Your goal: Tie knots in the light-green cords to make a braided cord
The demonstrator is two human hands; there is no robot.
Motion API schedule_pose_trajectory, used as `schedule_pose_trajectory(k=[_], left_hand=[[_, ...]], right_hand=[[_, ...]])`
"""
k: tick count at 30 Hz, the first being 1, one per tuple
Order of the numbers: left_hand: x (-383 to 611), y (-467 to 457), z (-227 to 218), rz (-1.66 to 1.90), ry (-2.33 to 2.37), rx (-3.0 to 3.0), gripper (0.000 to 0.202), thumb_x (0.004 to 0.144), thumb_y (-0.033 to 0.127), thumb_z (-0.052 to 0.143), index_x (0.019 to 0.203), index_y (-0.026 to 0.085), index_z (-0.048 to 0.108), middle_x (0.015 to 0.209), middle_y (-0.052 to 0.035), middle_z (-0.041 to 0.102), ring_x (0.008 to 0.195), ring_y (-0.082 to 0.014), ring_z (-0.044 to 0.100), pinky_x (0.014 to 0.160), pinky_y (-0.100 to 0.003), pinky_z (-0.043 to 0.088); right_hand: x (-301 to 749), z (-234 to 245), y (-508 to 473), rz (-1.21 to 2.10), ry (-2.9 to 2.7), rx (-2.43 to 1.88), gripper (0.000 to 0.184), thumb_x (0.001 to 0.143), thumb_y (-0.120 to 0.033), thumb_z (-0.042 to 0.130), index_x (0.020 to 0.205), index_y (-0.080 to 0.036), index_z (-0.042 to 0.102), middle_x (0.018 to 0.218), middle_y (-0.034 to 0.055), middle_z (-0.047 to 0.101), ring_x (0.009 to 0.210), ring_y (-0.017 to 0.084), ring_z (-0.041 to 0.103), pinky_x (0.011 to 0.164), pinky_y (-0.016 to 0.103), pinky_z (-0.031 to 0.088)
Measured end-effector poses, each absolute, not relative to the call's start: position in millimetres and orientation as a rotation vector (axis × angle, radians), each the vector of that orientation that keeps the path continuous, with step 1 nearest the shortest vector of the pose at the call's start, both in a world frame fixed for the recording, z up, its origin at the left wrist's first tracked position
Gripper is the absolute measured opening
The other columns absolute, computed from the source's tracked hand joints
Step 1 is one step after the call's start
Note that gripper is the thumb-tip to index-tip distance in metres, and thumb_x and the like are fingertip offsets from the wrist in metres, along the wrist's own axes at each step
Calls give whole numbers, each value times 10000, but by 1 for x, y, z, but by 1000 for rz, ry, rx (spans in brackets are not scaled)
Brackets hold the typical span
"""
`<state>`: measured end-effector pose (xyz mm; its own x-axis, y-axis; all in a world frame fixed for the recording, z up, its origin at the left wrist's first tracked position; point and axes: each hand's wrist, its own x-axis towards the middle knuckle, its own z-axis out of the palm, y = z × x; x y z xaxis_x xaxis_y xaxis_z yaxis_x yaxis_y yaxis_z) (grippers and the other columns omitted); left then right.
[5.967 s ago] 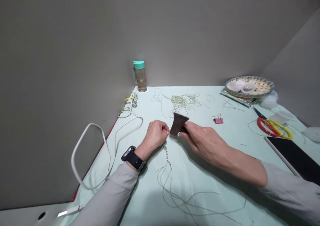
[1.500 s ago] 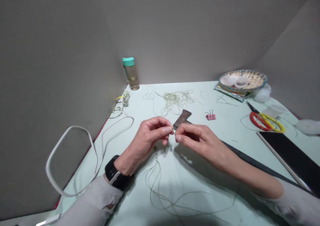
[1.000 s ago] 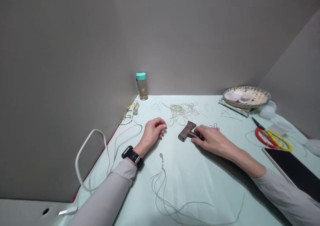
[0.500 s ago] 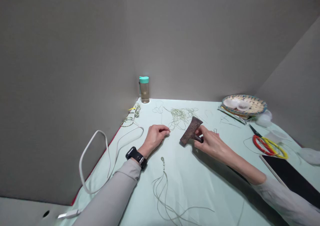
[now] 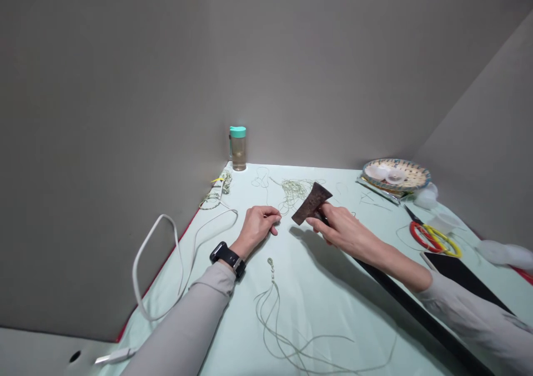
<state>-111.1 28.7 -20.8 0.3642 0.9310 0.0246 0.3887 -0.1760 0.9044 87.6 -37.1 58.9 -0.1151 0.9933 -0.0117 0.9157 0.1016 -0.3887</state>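
Observation:
My right hand (image 5: 339,227) grips an axe (image 5: 311,203) close behind its dark, rusty metal head, raised over the table. Its long black handle (image 5: 400,295) runs back under my forearm. My left hand (image 5: 259,224), with a black watch on the wrist, rests on the table left of the axe head. Its fingers are curled with thumb and forefinger together; whatever may be between them is too small to make out. Just beyond lies a loose tangle of thin green cord (image 5: 295,190). Nearer to me is a knotted cord piece (image 5: 272,276) with several loose strands trailing toward me.
A bottle with a teal lid (image 5: 239,149) stands at the back left. White cable (image 5: 137,265) loops along the left edge. On the right are a woven basket (image 5: 420,176), scissors with red and yellow handles (image 5: 428,240) and a dark tablet (image 5: 464,279).
My right hand has lifted the axe slightly and shifted it left, and more of its handle shows under my arm. The left hand has barely moved.

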Motion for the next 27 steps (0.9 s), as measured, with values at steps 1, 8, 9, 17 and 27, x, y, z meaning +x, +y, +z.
schedule_pose_trajectory(k=[1, 8, 9, 17, 27], left_hand=[[-111, 28, -21, 770, 1171, 1744, 206, 935, 331, 588, 973, 136, 645, 836, -9, 673, 634, -121, 630, 577, -277, 550], [-110, 27, -16, 771, 1203, 1755, 205, 937, 330, 586, 950, 134, 644, 801, 2, 665, 595, -108, 613, 549, -261, 538], [-109, 27, -16, 773, 1207, 1757, 205, 937, 330, 587, 946, 133, 645, 798, 3, 665, 592, -108, 613, 548, -260, 538], [-107, 28, -19, 774, 1224, 1764, 207, 937, 333, 586, 953, 134, 644, 814, -2, 670, 612, -115, 624, 563, -269, 546], [-105, 26, -17, 756, 1242, 1750, 208, 939, 332, 582, 963, 134, 642, 831, -6, 671, 630, -121, 630, 576, -277, 552]], right_hand=[[85, 59, -36, 407, -2116, -1912, 275, 976, -397, 507, 953, -139, 599, 800, 1, 610, 661, 116, 585, 652, 290, 511], [81, 53, -23, 332, -2099, -1913, 302, 968, -426, 514, 984, -138, 607, 840, 15, 625, 717, 133, 608, 687, 312, 525], [80, 53, -21, 335, -2104, -1902, 302, 971, -423, 511, 992, -136, 607, 844, 15, 628, 711, 131, 609, 683, 310, 527], [65, 56, -3, 310, -2172, -1827, 285, 964, -398, 535, 1048, -136, 608, 926, 35, 642, 783, 149, 629, 727, 336, 540], [54, 59, 9, 319, -2222, -1846, 281, 969, -386, 531, 1080, -137, 602, 918, 34, 644, 753, 139, 629, 703, 322, 546]])
